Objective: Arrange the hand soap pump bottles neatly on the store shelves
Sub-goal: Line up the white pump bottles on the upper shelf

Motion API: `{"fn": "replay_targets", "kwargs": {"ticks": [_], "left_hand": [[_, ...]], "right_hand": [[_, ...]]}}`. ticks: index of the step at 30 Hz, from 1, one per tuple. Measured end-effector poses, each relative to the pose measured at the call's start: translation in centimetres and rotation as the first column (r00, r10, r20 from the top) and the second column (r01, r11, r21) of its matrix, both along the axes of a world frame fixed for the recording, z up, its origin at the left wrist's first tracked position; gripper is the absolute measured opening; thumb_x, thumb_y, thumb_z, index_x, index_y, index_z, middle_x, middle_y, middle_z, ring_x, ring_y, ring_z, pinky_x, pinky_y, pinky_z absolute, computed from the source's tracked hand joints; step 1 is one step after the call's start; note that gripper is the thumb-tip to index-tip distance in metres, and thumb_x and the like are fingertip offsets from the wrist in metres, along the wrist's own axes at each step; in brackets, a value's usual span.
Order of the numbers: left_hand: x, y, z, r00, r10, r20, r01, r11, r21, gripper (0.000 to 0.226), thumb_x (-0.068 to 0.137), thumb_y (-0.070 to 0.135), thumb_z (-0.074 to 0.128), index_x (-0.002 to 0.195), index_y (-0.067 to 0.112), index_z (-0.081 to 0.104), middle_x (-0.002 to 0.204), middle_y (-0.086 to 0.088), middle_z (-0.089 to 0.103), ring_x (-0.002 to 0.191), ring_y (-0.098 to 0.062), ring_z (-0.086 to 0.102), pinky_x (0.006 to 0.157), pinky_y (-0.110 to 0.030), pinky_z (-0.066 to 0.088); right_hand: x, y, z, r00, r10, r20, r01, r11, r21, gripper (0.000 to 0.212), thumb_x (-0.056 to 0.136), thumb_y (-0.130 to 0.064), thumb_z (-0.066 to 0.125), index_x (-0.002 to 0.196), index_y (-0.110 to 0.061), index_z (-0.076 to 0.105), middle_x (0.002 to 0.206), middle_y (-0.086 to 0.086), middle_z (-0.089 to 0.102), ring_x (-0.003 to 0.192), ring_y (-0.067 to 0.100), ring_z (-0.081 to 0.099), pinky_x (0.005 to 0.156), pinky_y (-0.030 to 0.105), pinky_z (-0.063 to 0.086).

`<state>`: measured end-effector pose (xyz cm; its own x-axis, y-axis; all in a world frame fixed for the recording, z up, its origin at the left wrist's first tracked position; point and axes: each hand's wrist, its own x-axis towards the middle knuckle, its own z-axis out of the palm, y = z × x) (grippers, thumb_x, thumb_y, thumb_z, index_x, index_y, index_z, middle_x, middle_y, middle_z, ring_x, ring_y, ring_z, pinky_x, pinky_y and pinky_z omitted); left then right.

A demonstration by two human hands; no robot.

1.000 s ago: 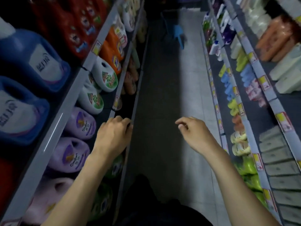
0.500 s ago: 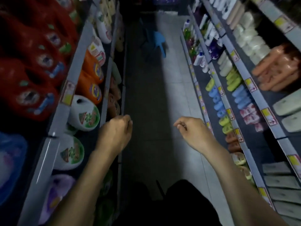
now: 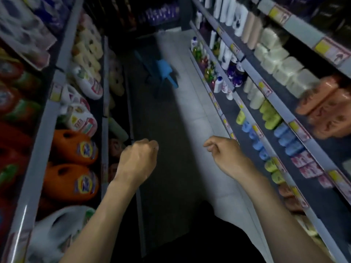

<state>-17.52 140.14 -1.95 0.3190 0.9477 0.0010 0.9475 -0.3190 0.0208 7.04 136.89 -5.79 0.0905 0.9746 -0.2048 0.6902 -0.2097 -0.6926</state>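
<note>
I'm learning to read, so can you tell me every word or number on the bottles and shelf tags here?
Nothing reads clearly; the picture is dim and blurred.
Orange jugs: round logo, letters too blurred to read.
White jug: label print, too blurred to read.
Shelf tags: yellow and white, print too small and blurred to read.
</note>
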Motion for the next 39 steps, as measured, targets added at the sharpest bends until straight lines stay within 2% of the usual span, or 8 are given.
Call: {"fn": "replay_targets", "kwargs": {"ticks": [2, 6, 11, 14, 19, 27, 33, 39], "left_hand": [[0.7, 4.0, 0.7, 0.999, 0.031, -0.017, -0.03, 0.999, 0.018, 0.015, 0.093, 0.013, 0.049, 0.081, 0.019, 0.055, 0.075, 0.001, 0.055, 0.066, -0.024, 0.06, 0.056, -0.04, 0.053], [0.5, 10.9, 1.0, 0.997, 0.049, 0.056, -0.049, 0.999, 0.004, 0.019, 0.097, 0.025, 0.043, 0.086, 0.019, 0.057, 0.079, 0.002, 0.059, 0.07, -0.021, 0.059, 0.059, -0.04, 0.053], [-1.5, 19.8, -0.7, 0.991, 0.13, 0.037, -0.128, 0.99, -0.053, 0.014, 0.09, 0.008, 0.052, 0.091, 0.017, 0.062, 0.082, -0.002, 0.062, 0.07, -0.025, 0.063, 0.058, -0.041, 0.055], [-3.2, 26.2, -1.5, 0.983, 0.174, 0.061, -0.171, 0.984, -0.04, 0.022, 0.088, 0.007, 0.054, 0.105, 0.016, 0.064, 0.087, -0.005, 0.066, 0.074, -0.027, 0.065, 0.058, -0.039, 0.055], [-6.3, 38.4, -1.3, 0.956, 0.235, 0.177, -0.233, 0.972, -0.03, 0.016, 0.096, 0.021, 0.046, 0.096, 0.017, 0.062, 0.083, -0.003, 0.061, 0.072, -0.024, 0.062, 0.06, -0.038, 0.053], [-5.0, 56.5, -0.4, 0.976, 0.1, 0.193, -0.092, 0.994, -0.051, 0.02, 0.096, 0.023, 0.046, 0.099, 0.014, 0.063, 0.086, -0.007, 0.064, 0.075, -0.027, 0.064, 0.062, -0.04, 0.053], [0.5, 69.4, -1.4, 0.991, 0.027, 0.133, -0.018, 0.997, -0.071, 0.023, 0.098, 0.026, 0.041, 0.099, 0.017, 0.062, 0.086, -0.003, 0.06, 0.074, -0.024, 0.061, 0.061, -0.037, 0.051], [5.6, 81.9, -0.5, 0.996, 0.022, 0.084, -0.016, 0.997, -0.074, 0.023, 0.098, 0.026, 0.041, 0.099, 0.017, 0.061, 0.088, -0.003, 0.062, 0.078, -0.025, 0.062, 0.063, -0.036, 0.05]], "right_hand": [[1.1, 4.8, 0.5, 1.0, 0.021, -0.006, -0.022, 1.0, -0.019, 0.046, 0.079, 0.0, 0.039, 0.098, -0.031, 0.068, 0.087, -0.011, 0.065, 0.089, 0.016, 0.067, 0.086, 0.036, 0.055], [1.4, 13.8, 1.1, 0.999, 0.053, -0.004, -0.053, 0.999, 0.009, 0.05, 0.076, 0.003, 0.038, 0.098, -0.03, 0.067, 0.084, -0.012, 0.062, 0.087, 0.017, 0.065, 0.085, 0.036, 0.055], [-0.2, 24.5, -0.7, 0.99, 0.139, -0.021, -0.14, 0.99, -0.003, 0.06, 0.071, 0.002, 0.035, 0.094, -0.051, 0.055, 0.076, -0.019, 0.057, 0.08, 0.015, 0.062, 0.081, 0.038, 0.056], [-1.7, 31.4, -1.3, 0.984, 0.177, -0.015, -0.177, 0.984, -0.018, 0.055, 0.074, 0.003, 0.035, 0.096, -0.038, 0.064, 0.083, -0.015, 0.058, 0.08, 0.012, 0.06, 0.081, 0.037, 0.056], [-5.4, 43.4, 1.1, 0.958, 0.27, 0.1, -0.263, 0.962, -0.078, 0.044, 0.084, 0.001, 0.042, 0.108, -0.029, 0.064, 0.099, -0.007, 0.065, 0.095, 0.014, 0.065, 0.086, 0.033, 0.054], [-4.0, 57.6, 2.6, 0.983, 0.156, 0.092, -0.157, 0.988, 0.01, 0.024, 0.094, -0.016, 0.049, 0.109, -0.027, 0.063, 0.105, -0.004, 0.068, 0.094, 0.011, 0.065, 0.086, 0.035, 0.055], [1.4, 68.8, -0.4, 0.996, 0.073, 0.041, -0.071, 0.996, -0.058, 0.024, 0.095, -0.019, 0.046, 0.107, -0.029, 0.064, 0.108, -0.003, 0.07, 0.098, 0.013, 0.065, 0.087, 0.038, 0.055], [5.9, 82.2, 0.2, 0.999, 0.047, -0.008, -0.047, 0.999, 0.001, 0.022, 0.095, -0.02, 0.047, 0.108, -0.027, 0.064, 0.107, -0.002, 0.068, 0.096, 0.016, 0.064, 0.082, 0.04, 0.055]]}}
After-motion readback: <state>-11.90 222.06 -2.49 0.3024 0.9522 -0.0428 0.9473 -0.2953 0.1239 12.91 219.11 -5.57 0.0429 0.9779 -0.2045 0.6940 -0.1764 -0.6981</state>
